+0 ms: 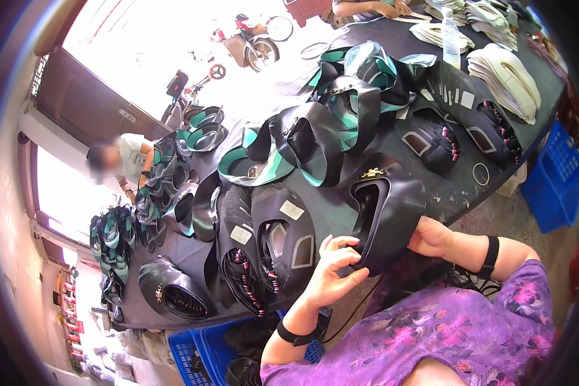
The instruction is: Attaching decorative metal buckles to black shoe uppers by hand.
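Observation:
Between my two hands is a black shoe upper [399,222] with a gold-coloured ornament and a long opening, held above the near edge of the dark table. My left hand [333,269] pinches its lower left rim, thumb below and fingers curled over the edge. My right hand [430,237] grips its right side; those fingertips are partly hidden behind it. Left of my left hand lie stacks of nested black uppers [283,212] with pale patches and striped trim. Beyond them stand looped black uppers with green lining [257,164].
More nested uppers [174,289] lie at the table's near left. Blue crates [553,177] stand at the right, and another blue crate [206,354] below the table. A clear bottle [450,42] and white stacked pieces [505,80] sit far right. A co-worker [132,157] handles uppers at the left.

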Tool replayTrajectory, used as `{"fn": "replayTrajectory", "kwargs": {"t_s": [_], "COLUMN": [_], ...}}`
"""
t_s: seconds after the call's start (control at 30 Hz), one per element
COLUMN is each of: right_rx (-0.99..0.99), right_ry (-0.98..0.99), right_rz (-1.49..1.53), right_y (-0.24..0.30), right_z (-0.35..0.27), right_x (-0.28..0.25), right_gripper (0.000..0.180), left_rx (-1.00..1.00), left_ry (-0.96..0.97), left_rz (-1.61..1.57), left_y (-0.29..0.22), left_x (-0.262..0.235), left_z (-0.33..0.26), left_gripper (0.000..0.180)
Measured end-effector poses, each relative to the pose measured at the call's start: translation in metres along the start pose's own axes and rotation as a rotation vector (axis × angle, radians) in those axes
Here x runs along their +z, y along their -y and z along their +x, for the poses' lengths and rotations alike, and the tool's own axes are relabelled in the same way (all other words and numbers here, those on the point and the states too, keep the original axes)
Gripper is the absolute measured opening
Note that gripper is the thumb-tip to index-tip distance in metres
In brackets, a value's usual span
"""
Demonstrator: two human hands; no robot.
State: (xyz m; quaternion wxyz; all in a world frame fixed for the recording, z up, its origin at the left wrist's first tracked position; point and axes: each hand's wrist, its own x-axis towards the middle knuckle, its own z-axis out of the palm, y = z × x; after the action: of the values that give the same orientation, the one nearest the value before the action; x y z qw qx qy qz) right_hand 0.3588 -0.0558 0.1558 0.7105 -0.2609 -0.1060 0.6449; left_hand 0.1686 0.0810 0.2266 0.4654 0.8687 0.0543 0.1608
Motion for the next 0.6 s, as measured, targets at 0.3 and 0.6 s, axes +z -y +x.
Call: {"fn": "replayTrajectory", "kwargs": {"t_s": [0.3,0.6], "right_rx": [-0.041,-0.031], "right_ry": [0.075,0.003], "right_rz": [0.111,0.205], "right_y": [-0.016,-0.016], "right_z": [0.012,0.004], "right_x": [-0.007,0.004], "right_gripper": [0.032,0.028], "left_rx": [-0.042,-0.031], "left_ry": [-0.012,-0.311], "left_rz": [0.239,0.179], "left_y": [0.0,0.016], "left_x": [0.012,0.021], "left_z": [-0.011,-0.028], "left_gripper": [0.012,0.01]}}
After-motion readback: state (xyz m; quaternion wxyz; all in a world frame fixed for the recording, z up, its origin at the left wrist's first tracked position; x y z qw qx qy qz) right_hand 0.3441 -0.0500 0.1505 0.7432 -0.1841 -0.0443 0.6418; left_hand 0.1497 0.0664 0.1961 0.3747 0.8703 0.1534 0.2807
